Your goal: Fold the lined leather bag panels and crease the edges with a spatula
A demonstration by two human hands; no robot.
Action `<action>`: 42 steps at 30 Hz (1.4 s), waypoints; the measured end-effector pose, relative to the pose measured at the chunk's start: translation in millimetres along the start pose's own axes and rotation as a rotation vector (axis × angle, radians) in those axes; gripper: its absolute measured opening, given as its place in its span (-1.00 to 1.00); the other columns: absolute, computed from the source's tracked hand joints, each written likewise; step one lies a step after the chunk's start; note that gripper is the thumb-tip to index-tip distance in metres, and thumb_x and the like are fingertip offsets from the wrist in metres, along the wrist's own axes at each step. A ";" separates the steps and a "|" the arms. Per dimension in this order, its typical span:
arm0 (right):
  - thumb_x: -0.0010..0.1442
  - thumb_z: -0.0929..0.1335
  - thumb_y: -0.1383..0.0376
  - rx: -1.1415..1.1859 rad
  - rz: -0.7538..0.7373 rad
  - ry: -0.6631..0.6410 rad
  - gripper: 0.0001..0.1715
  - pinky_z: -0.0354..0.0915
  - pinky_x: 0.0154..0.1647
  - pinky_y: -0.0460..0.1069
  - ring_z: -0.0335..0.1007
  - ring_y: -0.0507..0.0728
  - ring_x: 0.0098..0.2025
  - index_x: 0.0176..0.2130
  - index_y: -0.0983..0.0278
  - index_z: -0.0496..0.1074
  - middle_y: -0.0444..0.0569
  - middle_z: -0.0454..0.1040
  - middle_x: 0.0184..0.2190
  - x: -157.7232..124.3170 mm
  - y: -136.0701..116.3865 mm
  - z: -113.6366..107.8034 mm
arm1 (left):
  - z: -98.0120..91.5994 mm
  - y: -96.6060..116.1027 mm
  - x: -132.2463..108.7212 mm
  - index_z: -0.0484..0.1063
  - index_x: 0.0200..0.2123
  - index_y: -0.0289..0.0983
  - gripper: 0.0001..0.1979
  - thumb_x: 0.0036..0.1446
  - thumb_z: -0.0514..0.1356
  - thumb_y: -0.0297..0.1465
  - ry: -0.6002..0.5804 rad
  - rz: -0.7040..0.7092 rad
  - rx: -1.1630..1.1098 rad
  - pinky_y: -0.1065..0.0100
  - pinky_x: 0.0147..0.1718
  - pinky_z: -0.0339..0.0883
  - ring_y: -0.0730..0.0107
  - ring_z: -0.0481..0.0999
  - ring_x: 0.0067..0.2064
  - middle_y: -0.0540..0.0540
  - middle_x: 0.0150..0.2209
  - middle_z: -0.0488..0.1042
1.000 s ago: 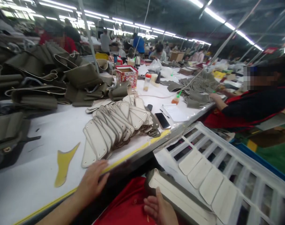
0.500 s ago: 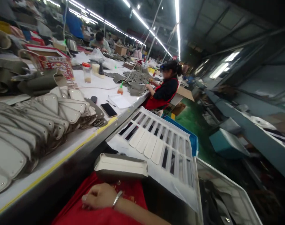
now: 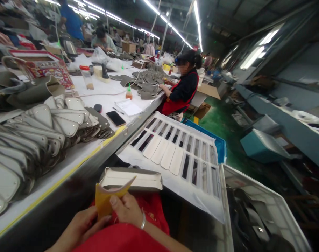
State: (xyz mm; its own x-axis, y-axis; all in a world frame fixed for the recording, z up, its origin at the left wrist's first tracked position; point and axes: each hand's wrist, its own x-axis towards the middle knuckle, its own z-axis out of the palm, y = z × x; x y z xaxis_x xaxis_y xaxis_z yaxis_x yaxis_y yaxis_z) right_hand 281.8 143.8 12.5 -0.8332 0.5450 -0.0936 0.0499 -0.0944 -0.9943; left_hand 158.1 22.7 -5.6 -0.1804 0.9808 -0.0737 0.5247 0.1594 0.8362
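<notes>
A yellow curved piece (image 3: 107, 200) stands upright between my two hands, low in the view. My right hand (image 3: 126, 210), with a silver bangle at the wrist, pinches it with thumb and fingers. On its lower left side, my left hand (image 3: 84, 224) has its fingers closed against the same piece. Just behind it lies a grey-green case with a cream inside (image 3: 133, 179), partly covered by the yellow piece. Red cloth (image 3: 151, 210) covers my lap beneath the hands.
Stacked cream panels (image 3: 30, 140) fill the table's left side, near a phone (image 3: 115, 118) and notepad (image 3: 129, 106). A white slotted rack (image 3: 164, 171) holds several cream strips. At right is a crate (image 3: 285, 210) of dark pieces. A person in a red apron (image 3: 182, 85) works farther along the table.
My left hand has come into view, and the yellow piece now shows between both hands. My right hand has moved right and up onto it. The view has shifted slightly.
</notes>
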 end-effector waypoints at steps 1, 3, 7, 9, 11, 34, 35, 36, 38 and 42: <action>0.15 0.21 -0.11 0.064 -0.009 0.076 -0.40 0.34 -0.21 0.00 0.42 0.14 -0.23 -0.17 0.33 0.42 0.02 0.50 -0.28 -4.7 -1.5 -9.3 | 6.8 8.6 14.8 0.39 -0.44 -0.28 -0.66 0.21 0.03 -0.17 -0.057 0.028 0.018 0.47 -0.51 0.31 0.44 0.41 -0.49 0.01 -0.52 0.43; 0.12 0.25 -0.10 0.186 0.020 0.253 -0.45 0.35 -0.34 -0.03 0.41 0.10 -0.35 -0.23 0.32 0.40 -0.02 0.48 -0.39 -15.1 -5.1 -34.4 | 15.8 29.0 45.7 0.39 -0.44 -0.25 -0.66 0.22 -0.01 -0.18 -0.191 0.125 0.086 0.49 -0.50 0.30 0.43 0.42 -0.48 0.00 -0.51 0.45; 0.07 0.27 -0.14 0.371 0.180 0.656 -0.44 0.25 -0.66 -0.11 0.35 0.03 -0.61 -0.18 0.26 0.28 -0.14 0.40 -0.53 -38.1 -11.5 -109.2 | 15.1 56.1 113.5 0.46 -0.25 -0.18 -0.71 0.16 0.05 -0.15 -0.254 0.309 0.264 0.40 -0.24 0.36 0.30 0.50 -0.25 -0.07 -0.29 0.53; 0.06 0.29 -0.13 0.305 0.237 0.692 -0.43 0.19 -0.72 -0.14 0.32 0.00 -0.68 -0.17 0.26 0.26 -0.16 0.38 -0.55 -49.3 -9.7 -150.8 | 14.6 56.4 149.4 0.41 -0.07 -0.21 -0.60 0.15 0.04 -0.11 -0.190 0.269 0.311 0.27 -0.03 0.30 0.18 0.45 -0.05 -0.14 -0.09 0.50; 0.05 0.30 -0.13 0.196 0.346 0.546 -0.39 0.19 -0.73 -0.14 0.32 0.01 -0.69 -0.12 0.28 0.27 -0.16 0.40 -0.55 -56.0 -2.8 -186.0 | 19.0 51.4 182.5 0.34 0.06 -0.24 -0.51 0.18 -0.03 -0.10 -0.264 0.185 0.295 0.19 0.10 0.19 0.14 0.37 0.08 -0.16 0.05 0.42; 0.33 0.00 0.06 -1.454 0.195 -0.091 -0.44 0.19 -0.35 0.01 0.34 0.10 -0.36 -0.34 0.26 0.38 -0.02 0.45 -0.42 58.8 30.4 -229.5 | 79.5 2.2 300.1 0.44 -0.06 -0.23 -0.49 -0.20 0.26 -0.40 -1.297 -0.274 -0.817 0.24 -0.01 0.28 0.10 0.43 -0.04 0.03 -0.11 0.52; 0.33 0.01 0.04 -1.454 0.176 -0.124 -0.44 0.18 -0.37 0.01 0.34 0.10 -0.37 -0.34 0.26 0.38 -0.02 0.45 -0.42 61.1 29.8 -230.7 | 77.7 0.3 299.8 0.44 -0.07 -0.22 -0.49 -0.22 0.27 -0.39 -1.305 -0.293 -0.799 0.25 -0.03 0.30 0.09 0.44 -0.05 0.03 -0.13 0.53; 0.32 0.01 0.02 -1.454 0.162 -0.154 -0.43 0.17 -0.38 0.01 0.34 0.11 -0.38 -0.34 0.27 0.38 -0.02 0.45 -0.42 63.7 29.0 -231.4 | 75.8 -1.8 299.3 0.44 -0.08 -0.21 -0.48 -0.23 0.27 -0.38 -1.314 -0.306 -0.789 0.25 -0.06 0.32 0.09 0.45 -0.07 0.04 -0.15 0.53; 0.31 0.02 0.00 -1.457 0.149 -0.204 -0.42 0.16 -0.41 0.01 0.34 0.10 -0.40 -0.34 0.28 0.38 -0.02 0.45 -0.43 69.1 27.1 -231.7 | 72.4 -6.3 297.7 0.43 -0.06 -0.19 -0.46 -0.24 0.28 -0.33 -1.334 -0.306 -0.786 0.26 -0.09 0.34 0.08 0.46 -0.09 0.04 -0.16 0.53; 0.33 -0.01 0.06 -1.467 0.128 -0.271 -0.41 0.12 -0.45 -0.01 0.36 0.09 -0.40 -0.34 0.28 0.39 -0.03 0.45 -0.43 77.1 24.3 -230.9 | 71.4 -12.8 293.7 0.48 -0.19 -0.23 -0.56 0.00 0.09 -0.05 -1.176 -0.283 -0.680 0.29 -0.10 0.32 0.12 0.47 -0.12 -0.01 -0.20 0.54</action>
State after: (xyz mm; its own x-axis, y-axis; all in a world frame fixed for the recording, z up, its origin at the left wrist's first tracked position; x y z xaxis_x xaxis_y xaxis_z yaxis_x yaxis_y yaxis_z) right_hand 345.9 375.8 -30.7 -0.8464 0.4154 -0.3333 0.4853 0.8592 -0.1617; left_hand 157.8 316.7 -76.7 0.7657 0.4964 -0.4091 0.0228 0.6146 0.7885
